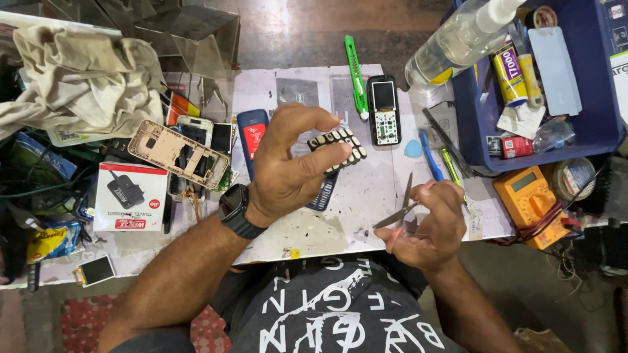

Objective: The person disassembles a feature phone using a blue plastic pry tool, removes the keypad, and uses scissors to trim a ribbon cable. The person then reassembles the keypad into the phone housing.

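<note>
Black rubbery keypad (337,149) is pinched up off the table (366,196) by the raised left hand (291,167); scissors (400,210) are gripped, blades parted, in the curled right hand (428,225).

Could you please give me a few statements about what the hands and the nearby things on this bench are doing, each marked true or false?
1. The left hand holds a black keypad with pale keys in its grip. True.
2. The right hand holds a screwdriver. False: it holds small scissors.
3. A green utility knife lies beside a small black phone. True.
4. The yellow multimeter sits inside the blue tray. False: it lies on the bench outside, in front of the tray.
5. The left wrist is bare. False: it wears a dark watch.
</note>
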